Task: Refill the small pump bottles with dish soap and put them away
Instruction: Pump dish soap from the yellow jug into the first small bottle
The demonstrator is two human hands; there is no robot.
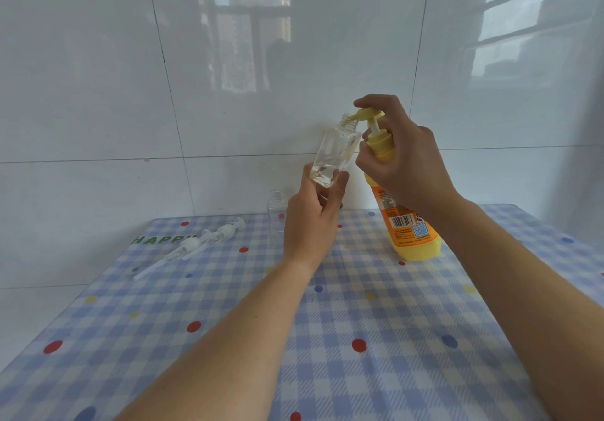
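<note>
Up above the checked surface, both hands are working at once. The left hand has its fingers and thumb curled round the lower end of a small clear bottle, holding it off the cloth and tilted, open neck up and leaning to the right. The neck sits right under the spout of the yellow pump head; spout and threaded mouth look to be touching. What may be a shallow pool of clear liquid shows at the bottle's low end.

On the other side, the right hand wraps round the collar of the big yellow dish soap bottle, with the forefinger laid over the top of the pump head. That bottle leans to the left, its base down on the cloth, its orange label and barcode facing the camera.

Behind the left hand a second small bottle stands upright and uncapped near the tiled wall. Well off to the left, two white pump tops lie flat on the cloth side by side, dip tubes pointing toward the near-left edge, just beside green lettering reading HAPPY.
</note>
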